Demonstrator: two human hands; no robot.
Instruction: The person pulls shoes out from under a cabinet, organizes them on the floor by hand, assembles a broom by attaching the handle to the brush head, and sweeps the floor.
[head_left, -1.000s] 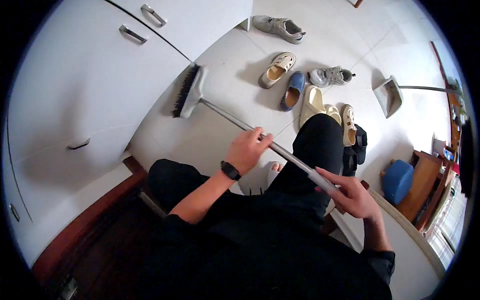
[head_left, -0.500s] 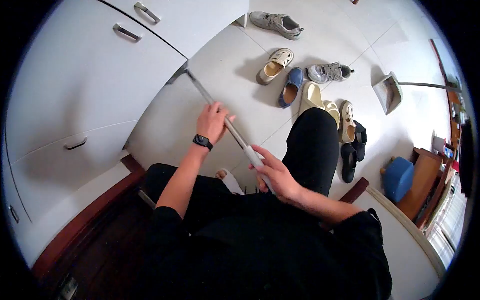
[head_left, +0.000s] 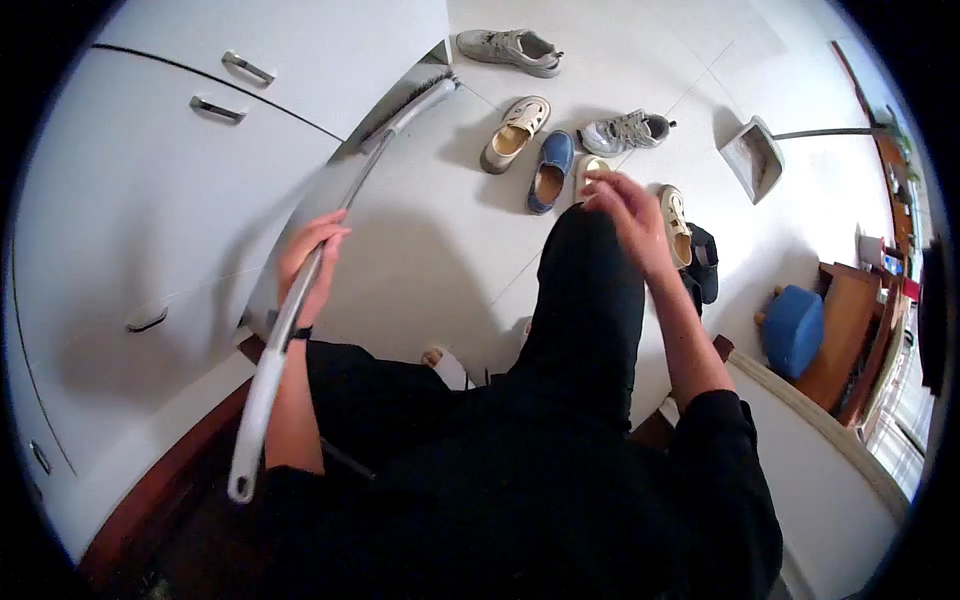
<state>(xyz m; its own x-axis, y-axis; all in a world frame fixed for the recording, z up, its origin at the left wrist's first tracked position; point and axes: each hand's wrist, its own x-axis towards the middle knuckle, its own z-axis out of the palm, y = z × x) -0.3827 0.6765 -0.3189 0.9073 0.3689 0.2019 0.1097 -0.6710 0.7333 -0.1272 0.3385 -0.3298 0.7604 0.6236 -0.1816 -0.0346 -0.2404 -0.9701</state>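
Observation:
My left hand is wrapped round the grey handle of a broom. The handle's end with a hole points down toward my body, and the bristled head lies on the floor beside the white cabinet's bottom edge. My right hand is off the broom, above my bent knee, with fingers curled and nothing visible in them. Behind it, a cream clog is partly hidden. A blue shoe and a beige shoe lie just beyond.
White cabinets stand at the left. Grey sneakers and black shoes are on the floor. A dustpan with a long handle lies at the right, above a blue stool near wooden furniture.
My right hand has let go of the broom handle and moved up and right over the knee. My left hand has moved left and down with the broom, whose handle now stands steeper.

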